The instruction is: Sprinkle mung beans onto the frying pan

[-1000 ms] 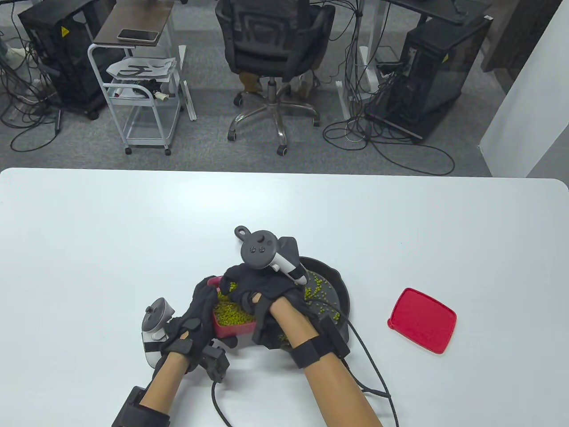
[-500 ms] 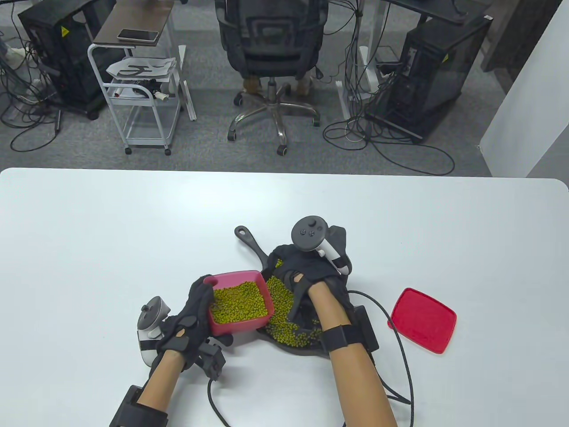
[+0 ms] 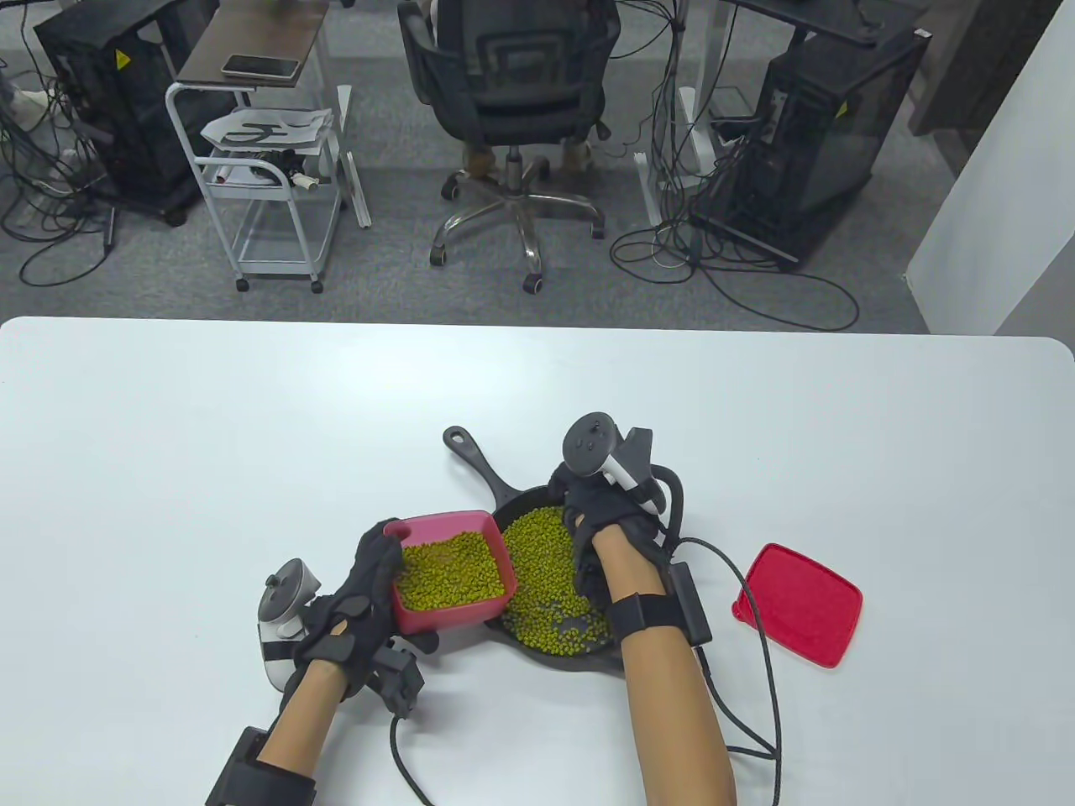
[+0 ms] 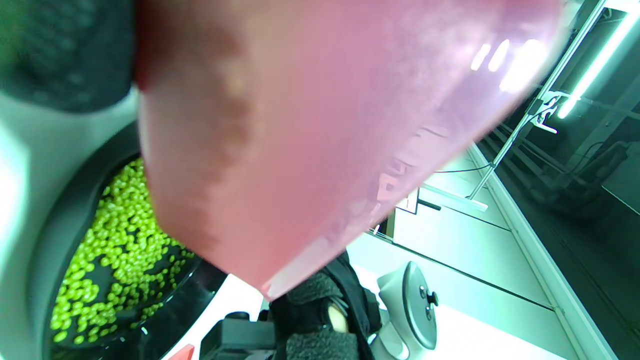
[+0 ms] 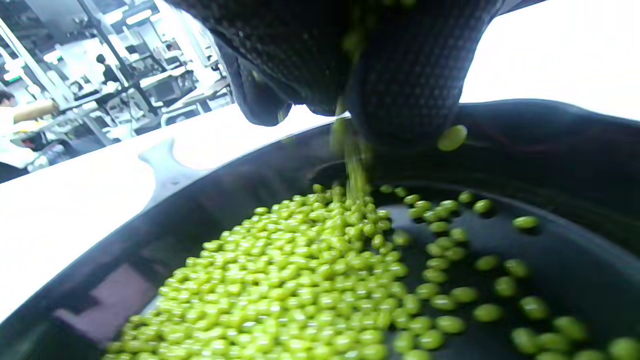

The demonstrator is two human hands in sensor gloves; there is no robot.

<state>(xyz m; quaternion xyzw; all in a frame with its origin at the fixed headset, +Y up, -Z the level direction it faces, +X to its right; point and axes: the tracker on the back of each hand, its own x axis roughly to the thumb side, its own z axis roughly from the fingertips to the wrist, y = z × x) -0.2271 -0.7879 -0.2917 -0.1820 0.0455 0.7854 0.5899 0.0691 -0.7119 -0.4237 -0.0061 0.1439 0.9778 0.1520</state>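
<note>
A black frying pan (image 3: 550, 657) lies near the table's front, handle pointing back left, with many green mung beans (image 3: 546, 571) spread in it. My left hand (image 3: 357, 600) grips the left side of a pink box (image 3: 495, 606) of mung beans, held beside the pan's left rim. The box's underside (image 4: 320, 125) fills the left wrist view. My right hand (image 3: 600, 516) hovers over the pan's far right part. In the right wrist view its gloved fingers (image 5: 400, 75) are bunched and beans (image 5: 350, 165) stream down from them onto the pile (image 5: 300, 280).
A red lid (image 3: 798, 604) lies on the table to the right of the pan. Glove cables trail from both wrists toward the front edge. Beyond the table's far edge stand an office chair, a white cart and computer cases.
My right hand left the pink box, moved right over the pan and shifted toward its far right side, dropping beans. The pan now holds many more beans. The left hand and box barely moved.
</note>
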